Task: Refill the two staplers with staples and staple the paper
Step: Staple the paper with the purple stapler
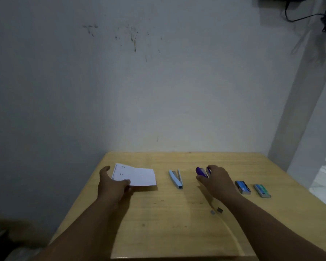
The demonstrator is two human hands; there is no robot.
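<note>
While both forearms reach out over the wooden table (pixel 177 232), I see my left hand (pixel 112 185) pinching the paper (pixel 137 176) and my right hand (pixel 217 180) curled around the purple stapler (pixel 200 171); the blue stapler (pixel 176 178) lies between them, before a stained grey wall (pixel 139 81).

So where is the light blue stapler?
In the head view, the light blue stapler lies on the wooden table near the middle, between the white paper on its left and the purple stapler on its right.
</note>
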